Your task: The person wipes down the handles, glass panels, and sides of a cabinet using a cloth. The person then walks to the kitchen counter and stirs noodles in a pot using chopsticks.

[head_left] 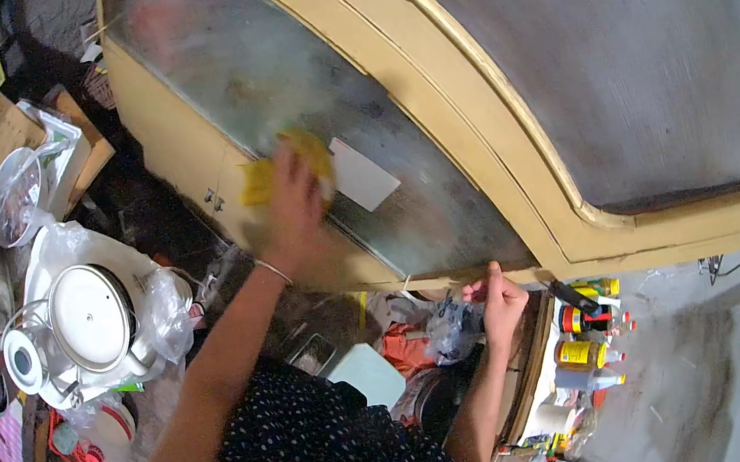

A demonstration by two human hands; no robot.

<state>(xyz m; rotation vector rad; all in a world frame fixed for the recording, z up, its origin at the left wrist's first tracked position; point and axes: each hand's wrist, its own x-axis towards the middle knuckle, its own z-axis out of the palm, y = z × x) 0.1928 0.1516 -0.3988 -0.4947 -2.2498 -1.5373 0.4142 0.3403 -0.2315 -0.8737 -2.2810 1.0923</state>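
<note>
My left hand (pixel 295 206), with a thin bracelet at the wrist, presses a yellow cloth (pixel 310 151) against the glass pane (pixel 267 82) of a cream-framed door or window panel. Hand and cloth are smeared by motion. A white card (pixel 364 173) is on the glass beside the cloth. At the panel's lower edge, my right hand (pixel 501 299) grips the cream frame (pixel 547 265), with the thumb up along the edge and the other fingers curled and partly hidden.
A white pot or cooker (pixel 89 317) stands on the left near a plastic bowl (pixel 20 197) in clear wrap and cardboard (pixel 0 136). Several sauce bottles (pixel 582 354) stand on a shelf at lower right. A pale green box (pixel 365 376) lies below the panel.
</note>
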